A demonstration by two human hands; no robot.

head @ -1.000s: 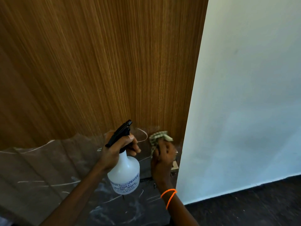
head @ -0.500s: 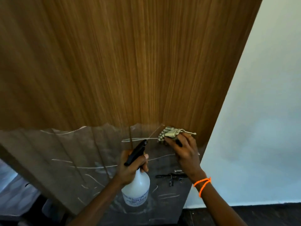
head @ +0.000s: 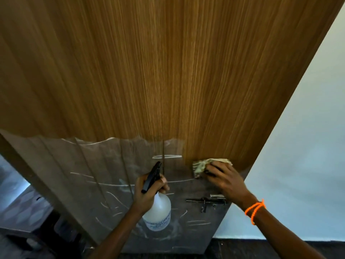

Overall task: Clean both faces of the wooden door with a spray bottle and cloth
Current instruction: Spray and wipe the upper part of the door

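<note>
We find the right hand (head: 225,177) pressing the cloth (head: 202,166) under spread fingers against the wooden door (head: 168,71) near its free edge, presumably for wiping, while the left hand (head: 147,193), fingers curled round the spray bottle (head: 158,212) neck, holds it ready.

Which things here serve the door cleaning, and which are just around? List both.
In use:
- wooden door
- spray bottle, gripped by the left hand
- cloth, pressed to the door by the right hand

Just there:
- metal latch on the door
- orange wristband
- white wall
</note>
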